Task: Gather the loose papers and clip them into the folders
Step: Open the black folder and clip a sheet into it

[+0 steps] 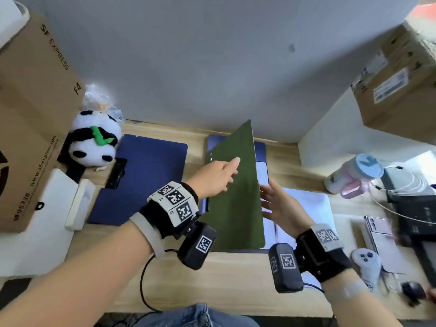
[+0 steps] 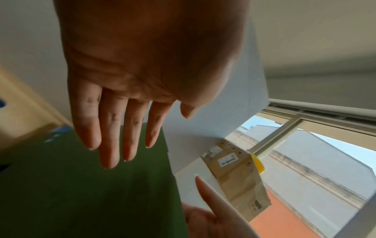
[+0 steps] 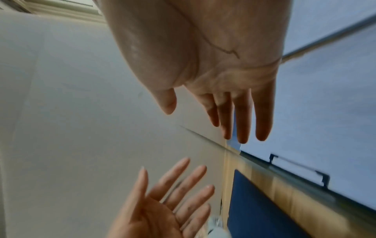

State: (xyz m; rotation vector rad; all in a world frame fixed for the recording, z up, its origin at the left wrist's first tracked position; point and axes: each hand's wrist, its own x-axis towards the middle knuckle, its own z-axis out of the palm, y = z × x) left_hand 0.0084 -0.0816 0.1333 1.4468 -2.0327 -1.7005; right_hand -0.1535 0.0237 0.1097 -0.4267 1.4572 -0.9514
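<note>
A green folder cover stands raised on edge at the middle of the desk, tilted over white papers that lie inside the folder. My left hand reaches onto the cover's outer face with straight fingers; contact is unclear. My right hand is spread open just right of the cover's free edge, holding nothing. In the right wrist view the right hand's fingers are straight above the thin cover edge, and the left hand shows its open palm. A closed blue clip folder lies to the left.
A large cardboard box and a panda plush crowd the left. On the right stand a bottle, a phone, a game controller, cables with black gear and a box. Bare desk lies in front.
</note>
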